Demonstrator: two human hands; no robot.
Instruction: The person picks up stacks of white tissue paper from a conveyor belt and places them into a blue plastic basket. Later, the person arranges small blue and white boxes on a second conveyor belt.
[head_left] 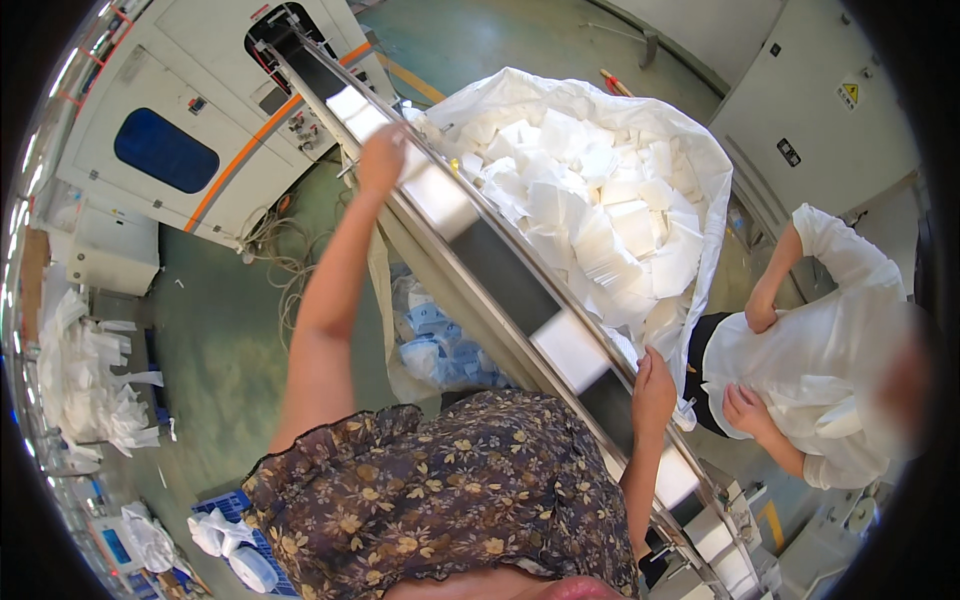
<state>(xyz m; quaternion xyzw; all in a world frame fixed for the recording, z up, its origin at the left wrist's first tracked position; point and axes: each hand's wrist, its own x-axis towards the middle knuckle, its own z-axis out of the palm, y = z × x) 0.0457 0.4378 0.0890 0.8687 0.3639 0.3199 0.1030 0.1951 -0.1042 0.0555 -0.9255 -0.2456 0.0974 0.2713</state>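
A narrow conveyor with a dark belt and metal rails runs slantwise in front of me, carrying white folded pads. My left hand reaches over its far upper stretch, touching or just above the pads there; motion blurs its fingers. One white pad lies just past that hand, and another white pad lies farther down the belt. My right hand is at the rail on the far side of the belt, fingers stretched and nothing visible in them. Whether it rests on the rail I cannot tell.
Beyond the conveyor stands a big white sack heaped with white pads. A bag of blue-and-white packs sits under the near side. A co-worker in a white top stands at right. The belt meets a white machine; loose hoses lie on the floor.
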